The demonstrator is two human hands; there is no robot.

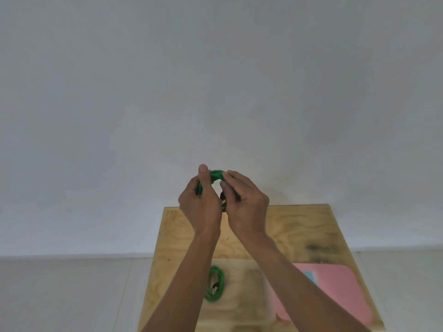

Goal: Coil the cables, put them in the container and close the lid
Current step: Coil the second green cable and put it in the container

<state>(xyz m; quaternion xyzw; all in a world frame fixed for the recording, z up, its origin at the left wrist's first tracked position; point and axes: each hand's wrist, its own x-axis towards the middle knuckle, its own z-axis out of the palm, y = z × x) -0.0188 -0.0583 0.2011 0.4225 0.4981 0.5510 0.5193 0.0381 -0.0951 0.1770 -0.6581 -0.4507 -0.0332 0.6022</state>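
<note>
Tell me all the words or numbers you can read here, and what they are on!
None can be read.
The pink lid has a light blue patch that may be a label, but it is too blurred to read.

both arms reach forward, raised; left hand (201,207) and right hand (247,204) close together, fingers pinched shut.
</note>
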